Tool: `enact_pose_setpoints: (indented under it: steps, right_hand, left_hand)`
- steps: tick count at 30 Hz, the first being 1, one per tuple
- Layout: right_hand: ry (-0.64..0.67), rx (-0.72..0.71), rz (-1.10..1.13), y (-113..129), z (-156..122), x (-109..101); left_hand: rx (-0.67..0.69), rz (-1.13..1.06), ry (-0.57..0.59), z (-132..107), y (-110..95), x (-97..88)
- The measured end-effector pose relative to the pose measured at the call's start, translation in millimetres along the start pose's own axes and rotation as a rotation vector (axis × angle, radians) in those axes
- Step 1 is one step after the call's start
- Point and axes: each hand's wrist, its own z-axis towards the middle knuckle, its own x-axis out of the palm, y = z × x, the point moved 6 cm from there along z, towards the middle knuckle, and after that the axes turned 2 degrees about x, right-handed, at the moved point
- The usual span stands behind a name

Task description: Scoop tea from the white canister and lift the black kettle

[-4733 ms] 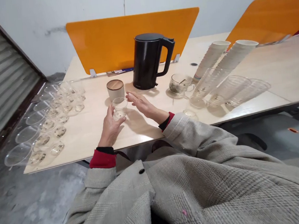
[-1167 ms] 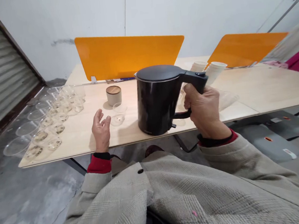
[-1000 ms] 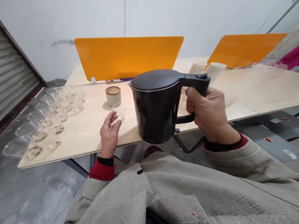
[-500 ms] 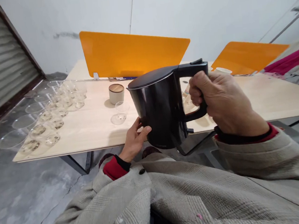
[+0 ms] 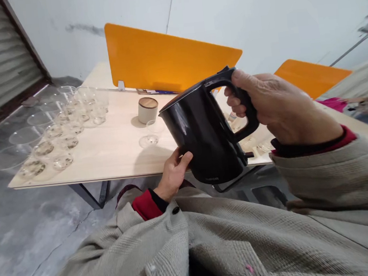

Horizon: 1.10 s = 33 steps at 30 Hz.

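Black kettle tilted leftward

The right hand grips the handle; the left hand holds the kettle's lower left side. The kettle is raised at the near edge of the counter, just right of a clear cup. A wood-lidded canister stands just beyond that cup; other clear cups crowd the counter's left end.

Even, fairly bright indoor light, source out of view. Soft shadows fall on the pale tabletop, 1 left of the wood-lidded canister. Faint highlights streak the black kettle. Edges look stretched; the far right is blurred.
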Motion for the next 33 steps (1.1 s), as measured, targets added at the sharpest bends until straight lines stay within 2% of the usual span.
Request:
enact_pose_setpoints:
  steps: [10,20,33]
  right_hand:
    - [0.019,0.075,-0.031,10.7,2.0,14.3]
    - [0.124,0.010,-0.032,5.5,15.5,16.3]
    - [0.135,0.029,-0.099,9.0,22.4,25.7]
  left_hand:
    - [-0.058,-0.008,-0.044,0.5,6.3,-1.8]
    - [-0.081,-0.030,-0.056,2.1,12.2,-3.4]
    - [-0.101,-0.079,-0.038,4.7,15.0,-3.5]
